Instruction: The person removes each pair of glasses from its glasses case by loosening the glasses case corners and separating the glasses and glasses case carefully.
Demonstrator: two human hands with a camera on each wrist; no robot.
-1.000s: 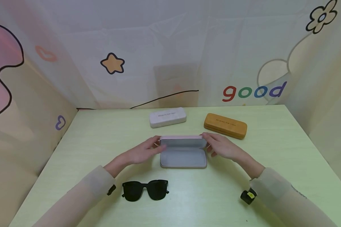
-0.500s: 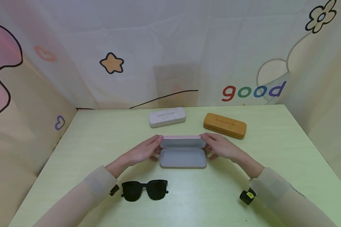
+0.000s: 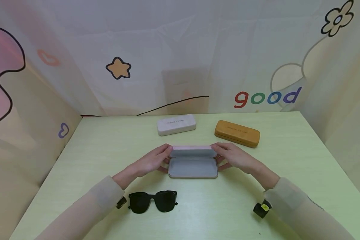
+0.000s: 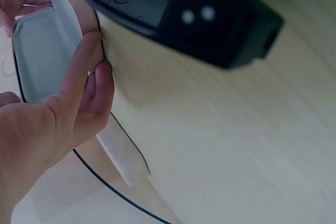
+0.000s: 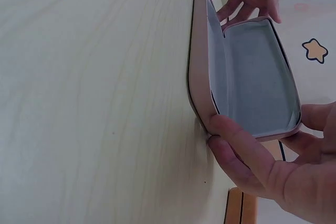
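Midway btwn both grips, the pink glasses case [image 3: 193, 169] stood open, base apparently resting on the counter [image 3: 216, 206], lid [image 3: 193, 153] raised along the far side, pale grey lining in view. Its long axis ran L to R, straight from one grip to the other, so neither was clearly nearer: left grip [image 3: 151, 162] had the case's L end, right grip [image 3: 239, 157] its R end. Both were clamped on it, thumbs up at the lid's corners, other fingers lower at the ends. That end-to-end hold prob. mattered most for any move of the lid. Sunglasses [image 3: 162, 201] lay on the near side of the case, a bit L, approx. parallel to it, and closer to the left grip.

Beyond the case: white glasses case [image 3: 176, 125] just L of its midline, tan glasses case [image 3: 237, 134] off to its R, both closed.

Hard to see: lid's outer face, hinge, some fingertips behind the ends. Sunglasses' arms mostly hidden, so folded or not, couldn't tell. Left wrist view had them blurred, cut off at top; right wrist view caught only a sliver of the tan one. Lettering too small to read w/ certainty.
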